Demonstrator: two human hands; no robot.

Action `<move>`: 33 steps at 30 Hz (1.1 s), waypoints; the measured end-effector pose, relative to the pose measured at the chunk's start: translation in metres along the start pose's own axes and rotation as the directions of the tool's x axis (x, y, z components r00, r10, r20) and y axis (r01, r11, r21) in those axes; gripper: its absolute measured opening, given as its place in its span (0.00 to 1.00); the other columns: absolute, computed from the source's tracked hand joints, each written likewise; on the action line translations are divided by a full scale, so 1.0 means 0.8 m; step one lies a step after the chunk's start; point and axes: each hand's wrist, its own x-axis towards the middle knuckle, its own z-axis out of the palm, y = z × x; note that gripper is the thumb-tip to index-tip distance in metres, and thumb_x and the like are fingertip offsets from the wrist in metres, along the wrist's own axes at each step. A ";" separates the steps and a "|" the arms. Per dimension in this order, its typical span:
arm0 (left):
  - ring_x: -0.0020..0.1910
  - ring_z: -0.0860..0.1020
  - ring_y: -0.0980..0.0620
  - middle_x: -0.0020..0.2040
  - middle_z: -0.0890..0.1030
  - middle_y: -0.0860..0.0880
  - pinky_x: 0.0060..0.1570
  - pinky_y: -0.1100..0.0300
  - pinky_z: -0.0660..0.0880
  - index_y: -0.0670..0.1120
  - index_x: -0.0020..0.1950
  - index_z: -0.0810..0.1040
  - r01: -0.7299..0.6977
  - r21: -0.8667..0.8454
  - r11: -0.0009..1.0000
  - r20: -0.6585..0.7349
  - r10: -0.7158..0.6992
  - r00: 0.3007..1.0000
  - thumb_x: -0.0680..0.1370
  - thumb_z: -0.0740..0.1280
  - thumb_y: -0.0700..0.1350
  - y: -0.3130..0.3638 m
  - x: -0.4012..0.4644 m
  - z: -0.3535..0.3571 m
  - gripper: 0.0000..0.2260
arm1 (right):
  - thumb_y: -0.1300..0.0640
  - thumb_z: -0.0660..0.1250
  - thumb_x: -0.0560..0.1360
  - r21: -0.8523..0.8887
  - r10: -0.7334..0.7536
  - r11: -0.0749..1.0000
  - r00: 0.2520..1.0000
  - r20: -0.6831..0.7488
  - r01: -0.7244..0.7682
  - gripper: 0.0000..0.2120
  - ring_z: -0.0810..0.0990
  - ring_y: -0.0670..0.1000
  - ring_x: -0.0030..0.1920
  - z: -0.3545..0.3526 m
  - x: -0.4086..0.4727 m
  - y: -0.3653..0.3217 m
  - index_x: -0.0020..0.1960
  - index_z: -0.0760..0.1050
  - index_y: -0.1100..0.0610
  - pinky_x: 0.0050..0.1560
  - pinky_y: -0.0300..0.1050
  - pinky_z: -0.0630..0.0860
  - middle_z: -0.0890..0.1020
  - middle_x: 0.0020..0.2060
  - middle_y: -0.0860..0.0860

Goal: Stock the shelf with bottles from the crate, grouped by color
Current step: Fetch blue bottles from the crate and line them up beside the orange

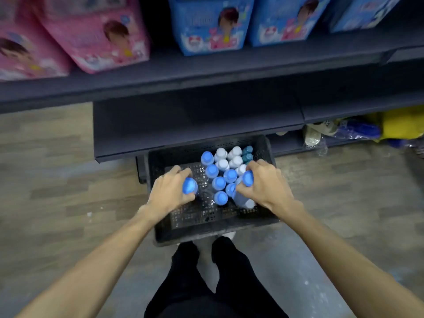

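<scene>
Dim, even light with soft motion blur throughout and wide-angle bending at edges.

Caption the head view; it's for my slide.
Both hands grip blue-capped plastic bottles over a black perforated crate.

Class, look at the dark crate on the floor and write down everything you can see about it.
The crate is a dark grey, rectangular box of what looks like plastic, with perforated walls and a perforated floor. It sits upright on the wood-patterned floor, against the lowest shelf, just ahead of the person's legs. Blue-capped, white-capped and teal-capped bottles stand in its far right part; its near and left floor is bare. The left hand and right hand each grip a blue-capped bottle over it.
</scene>
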 end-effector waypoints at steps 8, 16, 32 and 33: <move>0.44 0.78 0.46 0.46 0.77 0.52 0.45 0.51 0.76 0.54 0.54 0.81 -0.175 -0.034 0.984 -0.217 0.164 0.962 0.65 0.70 0.53 0.031 -0.010 -0.206 0.17 | 0.40 0.68 0.61 0.106 -0.034 0.993 0.976 -0.213 0.058 0.19 0.78 0.56 0.39 -0.174 0.018 -0.079 0.41 0.79 0.55 0.39 0.44 0.70 0.80 0.34 0.50; 0.42 0.74 0.51 0.43 0.78 0.53 0.46 0.55 0.73 0.51 0.58 0.83 -0.292 0.005 0.957 -0.480 0.258 0.839 0.62 0.63 0.61 0.069 -0.048 -0.380 0.29 | 0.40 0.68 0.60 0.087 -0.114 0.983 0.911 -0.397 0.161 0.21 0.77 0.54 0.38 -0.316 0.021 -0.164 0.36 0.78 0.59 0.32 0.45 0.72 0.79 0.31 0.53; 0.36 0.82 0.52 0.38 0.85 0.51 0.43 0.52 0.80 0.52 0.42 0.83 -0.555 -0.275 0.785 -0.785 0.150 0.601 0.63 0.78 0.48 0.133 -0.143 -0.655 0.11 | 0.40 0.68 0.65 -0.033 -0.262 0.942 0.669 -0.696 0.335 0.20 0.78 0.52 0.35 -0.608 -0.019 -0.303 0.36 0.78 0.59 0.29 0.41 0.69 0.80 0.34 0.53; 0.37 0.83 0.49 0.38 0.85 0.51 0.43 0.50 0.80 0.52 0.42 0.83 -0.570 -0.273 0.775 -0.797 0.150 0.585 0.62 0.77 0.48 0.138 -0.148 -0.673 0.11 | 0.40 0.67 0.67 -0.053 -0.280 0.937 0.649 -0.707 0.346 0.20 0.79 0.53 0.37 -0.624 -0.018 -0.311 0.38 0.79 0.59 0.29 0.43 0.72 0.81 0.36 0.53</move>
